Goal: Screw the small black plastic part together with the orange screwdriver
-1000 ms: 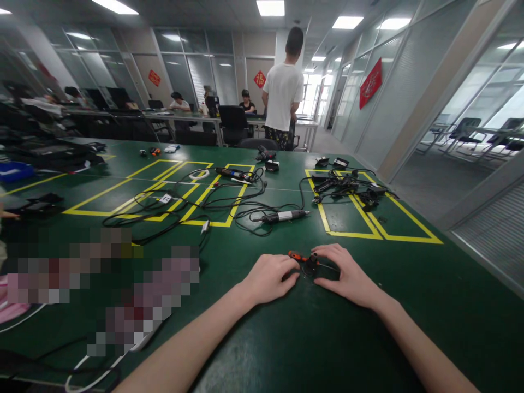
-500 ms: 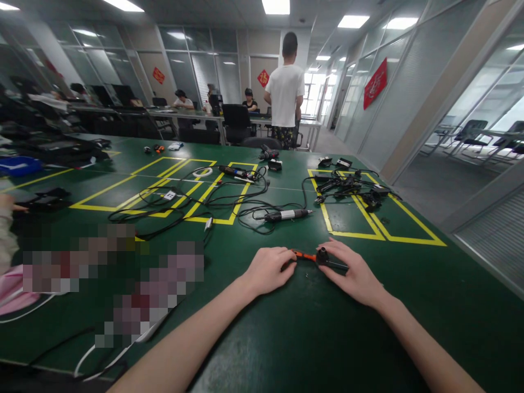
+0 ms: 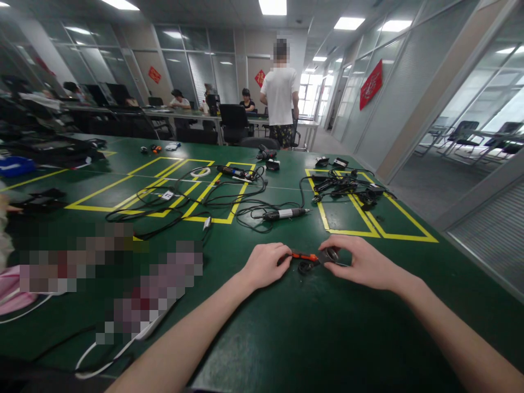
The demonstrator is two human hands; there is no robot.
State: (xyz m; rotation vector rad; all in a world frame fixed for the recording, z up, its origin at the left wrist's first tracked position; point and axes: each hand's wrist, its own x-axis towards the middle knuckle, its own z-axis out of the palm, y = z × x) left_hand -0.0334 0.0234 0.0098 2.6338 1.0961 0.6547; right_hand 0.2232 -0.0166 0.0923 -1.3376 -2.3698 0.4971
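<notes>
My left hand (image 3: 266,266) rests on the green table (image 3: 262,338), its fingers closed around one end of a slim orange-and-black tool (image 3: 304,256). The tool's orange shaft points right, toward my other hand. Between thumb and fingers of my right hand (image 3: 356,261) is a dark round part (image 3: 328,255) with a ring-like rim, tilted. Whether this part touches the tool's end I cannot tell. Just below the shaft lies a small black round piece (image 3: 305,267). Fingers hide the tool's left end.
A silver-and-black electric screwdriver (image 3: 284,214) with looped cables lies beyond my hands. Tangled black cables (image 3: 344,185) are at the right, inside yellow tape outlines. A drill (image 3: 266,153) lies farther back. Blurred-out items and a white cord (image 3: 88,374) are at the left, near another person's sleeve.
My right hand has turned and grips the dark round part, now tilted with its rim showing. The small black round piece has come into view below the shaft. The view has shifted slightly.
</notes>
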